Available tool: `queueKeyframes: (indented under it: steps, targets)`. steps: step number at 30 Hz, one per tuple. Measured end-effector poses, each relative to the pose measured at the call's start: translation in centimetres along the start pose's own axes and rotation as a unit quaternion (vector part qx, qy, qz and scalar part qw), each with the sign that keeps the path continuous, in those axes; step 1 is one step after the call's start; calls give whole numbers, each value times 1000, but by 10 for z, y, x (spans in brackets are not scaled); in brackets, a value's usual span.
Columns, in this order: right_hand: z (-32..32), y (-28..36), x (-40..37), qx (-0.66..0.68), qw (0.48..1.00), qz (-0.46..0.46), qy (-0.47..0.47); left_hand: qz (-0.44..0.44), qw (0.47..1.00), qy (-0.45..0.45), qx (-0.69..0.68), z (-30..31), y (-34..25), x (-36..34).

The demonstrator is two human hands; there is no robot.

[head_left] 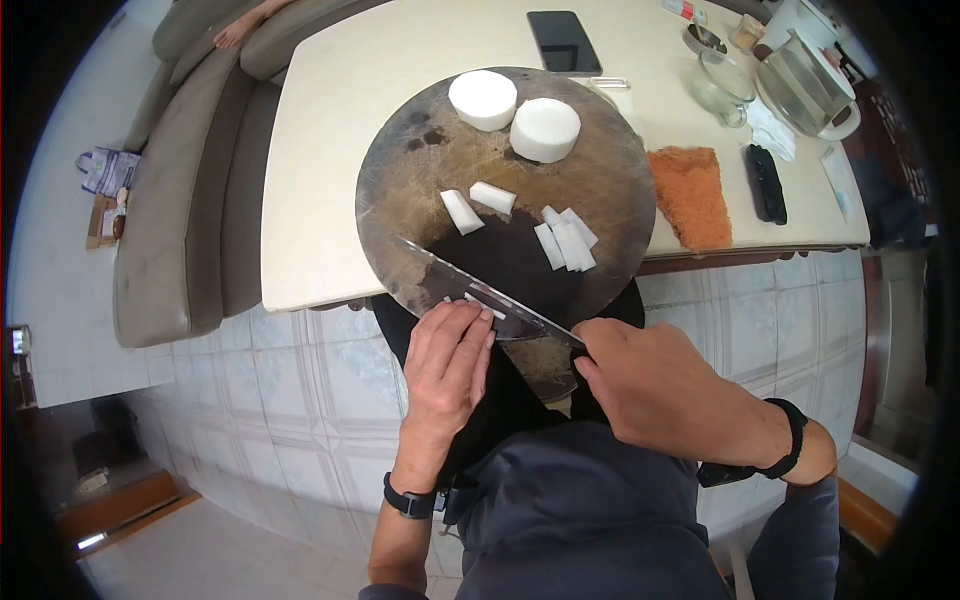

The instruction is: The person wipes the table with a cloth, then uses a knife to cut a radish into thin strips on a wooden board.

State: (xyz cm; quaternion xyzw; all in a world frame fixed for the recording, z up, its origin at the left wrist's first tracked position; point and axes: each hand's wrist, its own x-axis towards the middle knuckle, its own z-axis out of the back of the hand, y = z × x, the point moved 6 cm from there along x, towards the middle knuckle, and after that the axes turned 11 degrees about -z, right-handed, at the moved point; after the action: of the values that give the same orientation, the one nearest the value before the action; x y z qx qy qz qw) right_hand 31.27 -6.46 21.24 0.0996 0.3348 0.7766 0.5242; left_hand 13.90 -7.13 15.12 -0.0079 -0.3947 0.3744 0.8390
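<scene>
My right hand (645, 385) is closed round the handle of a kitchen knife (470, 283), whose blade points up and to the left across the board. Bent fingers of my left hand (447, 355) press a small white radish piece (487, 309) on the near edge of the round cutting board (400, 190), right beside the blade. Ahead of the knife lie two white radish blocks (462, 212). To their right is a loose pile of several thin radish slices (568, 242). Two thick radish rounds (545, 131) sit at the far side of the board.
The board rests on a cream table (325, 150). Behind it are a phone (564, 42) and a peeler (608, 84). An orange cloth (692, 197), a black case (766, 184), a glass cup (722, 85) and a glass kettle (805, 85) stand right. A sofa (180, 200) is left, with someone's foot (233, 32).
</scene>
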Motion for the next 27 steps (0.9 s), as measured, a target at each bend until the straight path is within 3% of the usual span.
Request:
queueKeyframes:
  steps: [10,27]
  targets:
    - [3,-3,-9,11,999,-35,21,8,1000,12,8,0,-2,4]
    - [7,-10,-9,-18,999,36,16,9,1000,10,14,0,-2,3]
